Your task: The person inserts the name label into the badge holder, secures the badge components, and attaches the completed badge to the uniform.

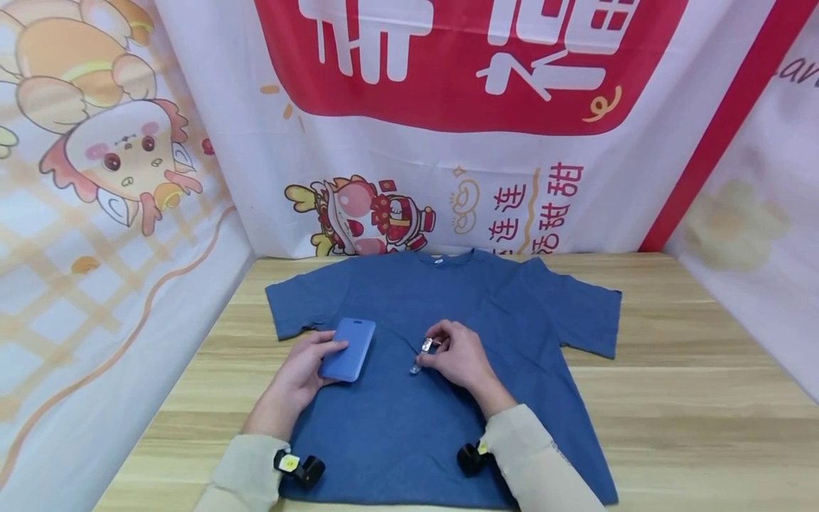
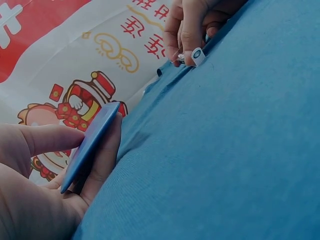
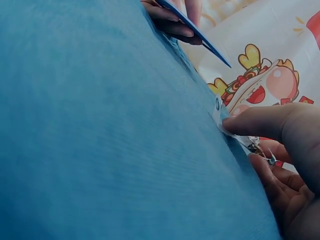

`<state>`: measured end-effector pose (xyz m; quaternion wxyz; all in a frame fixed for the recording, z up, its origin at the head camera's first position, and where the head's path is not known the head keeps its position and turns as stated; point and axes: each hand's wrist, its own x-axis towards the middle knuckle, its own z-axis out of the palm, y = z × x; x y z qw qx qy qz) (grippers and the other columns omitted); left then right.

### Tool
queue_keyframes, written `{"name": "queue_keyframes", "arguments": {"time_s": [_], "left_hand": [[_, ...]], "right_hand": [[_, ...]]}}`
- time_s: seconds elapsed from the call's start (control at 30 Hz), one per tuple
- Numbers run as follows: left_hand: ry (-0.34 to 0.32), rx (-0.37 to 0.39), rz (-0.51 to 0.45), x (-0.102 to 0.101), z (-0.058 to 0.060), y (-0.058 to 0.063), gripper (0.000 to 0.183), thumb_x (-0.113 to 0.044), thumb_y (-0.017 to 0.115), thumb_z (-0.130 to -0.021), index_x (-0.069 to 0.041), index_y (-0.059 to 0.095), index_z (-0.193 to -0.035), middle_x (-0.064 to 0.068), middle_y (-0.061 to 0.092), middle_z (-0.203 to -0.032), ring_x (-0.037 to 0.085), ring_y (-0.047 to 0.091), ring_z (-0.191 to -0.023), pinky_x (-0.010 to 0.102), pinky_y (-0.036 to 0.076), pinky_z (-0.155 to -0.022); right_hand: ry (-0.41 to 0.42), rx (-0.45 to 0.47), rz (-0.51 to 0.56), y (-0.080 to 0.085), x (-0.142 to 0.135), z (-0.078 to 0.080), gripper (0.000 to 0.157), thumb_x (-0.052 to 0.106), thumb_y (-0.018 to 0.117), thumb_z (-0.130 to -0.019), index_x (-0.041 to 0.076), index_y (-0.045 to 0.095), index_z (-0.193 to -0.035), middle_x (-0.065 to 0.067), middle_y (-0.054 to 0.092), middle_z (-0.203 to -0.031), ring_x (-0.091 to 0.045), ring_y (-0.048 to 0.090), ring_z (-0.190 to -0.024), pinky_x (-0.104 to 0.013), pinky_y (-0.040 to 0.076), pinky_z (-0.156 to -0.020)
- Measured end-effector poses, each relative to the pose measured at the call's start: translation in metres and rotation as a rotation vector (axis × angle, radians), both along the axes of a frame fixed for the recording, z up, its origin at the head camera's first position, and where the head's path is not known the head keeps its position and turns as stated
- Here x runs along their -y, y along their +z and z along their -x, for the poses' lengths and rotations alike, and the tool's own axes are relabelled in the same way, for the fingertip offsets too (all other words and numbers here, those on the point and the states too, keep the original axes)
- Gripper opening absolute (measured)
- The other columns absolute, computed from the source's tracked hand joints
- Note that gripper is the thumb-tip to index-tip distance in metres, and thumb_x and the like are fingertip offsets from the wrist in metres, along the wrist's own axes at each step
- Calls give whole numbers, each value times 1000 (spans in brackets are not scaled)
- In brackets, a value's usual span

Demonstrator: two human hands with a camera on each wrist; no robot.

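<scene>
A blue badge holder [image 1: 352, 350] with a slot at its top is held in my left hand [image 1: 301, 370], above the left part of a blue T-shirt [image 1: 409, 441]. In the left wrist view the holder [image 2: 92, 142] appears edge-on, with the thumb on one face and fingers behind the other. My right hand [image 1: 462, 357] pinches a small metal badge clip [image 1: 426, 344] with a clear strap [image 1: 414, 369] over the shirt's middle. The right wrist view shows the strap [image 3: 217, 109] at the thumb tip and the metal clip [image 3: 254, 147] by the fingers. Clip and holder are apart.
The T-shirt lies spread out on a wooden table [image 1: 672, 398], its collar at the back edge. Printed cloth walls [image 1: 243, 128] stand behind and at both sides. Each wrist carries a small black camera [image 1: 312, 471].
</scene>
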<state>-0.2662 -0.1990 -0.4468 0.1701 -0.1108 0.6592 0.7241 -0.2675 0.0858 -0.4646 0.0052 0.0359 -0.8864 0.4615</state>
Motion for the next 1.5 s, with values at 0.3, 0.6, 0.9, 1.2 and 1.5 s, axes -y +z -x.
{"name": "queue_keyframes", "arguments": {"time_s": [0.3, 0.6, 0.9, 1.2, 1.5], "left_hand": [[-22, 4, 11, -6, -5, -2, 64, -19, 62, -109, -6, 34, -166, 21, 18, -179, 41, 33, -156, 66, 34, -127], [-53, -24, 7, -32, -4, 0, 47, -18, 64, -107, -5, 49, -150, 19, 28, -174, 41, 41, -146, 63, 41, -121], [-106, -35, -8, -66, 4, 6, 42, -18, 64, -106, -6, 55, -145, 19, 33, -170, 43, 43, -144, 63, 43, -118], [-148, -63, -30, -98, 8, 8, 46, -17, 65, -106, -10, 55, -150, 19, 35, -168, 44, 48, -138, 63, 47, -112], [-170, -43, -28, -137, 8, 1, 50, -18, 69, -104, -13, 57, -152, 19, 40, -168, 43, 53, -136, 59, 53, -106]], "right_hand": [[-8, 19, 175, -6, 2, -3, 35, 6, 82, -90, 15, 75, -124, -3, 68, -91, -15, 65, -75, -32, 56, -68], [-83, 87, 502, -8, -5, 3, 41, -2, 77, -93, 8, 71, -132, -11, 74, -97, -14, 72, -76, -32, 64, -69], [-161, 118, 668, 2, -29, 12, 41, 4, 74, -98, 9, 67, -138, -8, 79, -103, -14, 75, -86, -28, 63, -74], [-292, 129, 759, 5, -61, 22, 44, 8, 77, -99, 11, 65, -141, -2, 80, -105, -10, 76, -88, -25, 64, -77], [-362, 116, 740, 3, -71, 22, 46, 10, 79, -98, 13, 66, -142, -3, 81, -107, -9, 75, -88, -23, 63, -77]]}}
